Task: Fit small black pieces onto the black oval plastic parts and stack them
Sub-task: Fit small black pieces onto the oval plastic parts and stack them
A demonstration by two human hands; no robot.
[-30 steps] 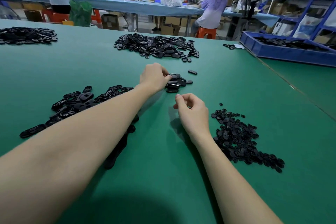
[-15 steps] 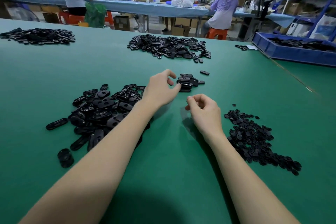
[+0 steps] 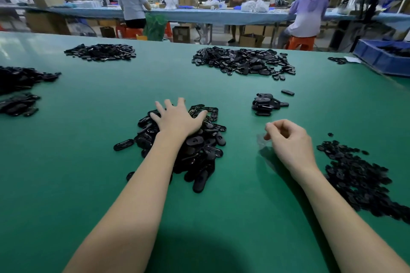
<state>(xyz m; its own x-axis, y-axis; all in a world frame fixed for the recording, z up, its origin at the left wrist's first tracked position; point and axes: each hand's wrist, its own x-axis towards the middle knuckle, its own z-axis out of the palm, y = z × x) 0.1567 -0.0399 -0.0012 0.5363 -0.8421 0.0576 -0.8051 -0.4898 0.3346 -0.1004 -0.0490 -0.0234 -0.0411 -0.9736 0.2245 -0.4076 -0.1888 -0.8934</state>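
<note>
A heap of black oval plastic parts (image 3: 195, 148) lies on the green table in front of me. My left hand (image 3: 177, 117) rests flat on top of this heap with its fingers spread. My right hand (image 3: 288, 142) hovers to the right with fingers curled; I cannot tell whether it holds a small piece. A pile of small black pieces (image 3: 359, 177) spreads at my right. A short stack of fitted oval parts (image 3: 264, 104) sits beyond my right hand, with one single oval part (image 3: 287, 92) behind it.
More heaps of black parts lie at the far middle (image 3: 244, 62), far left (image 3: 99, 51) and left edge (image 3: 20, 88). A blue bin (image 3: 381, 57) stands at the far right. Three people work at a blue bench (image 3: 199, 15) beyond the table.
My left hand left the small stack and moved left onto the oval parts heap, opening flat. The camera view shifted left. My right hand stayed curled in about the same place.
</note>
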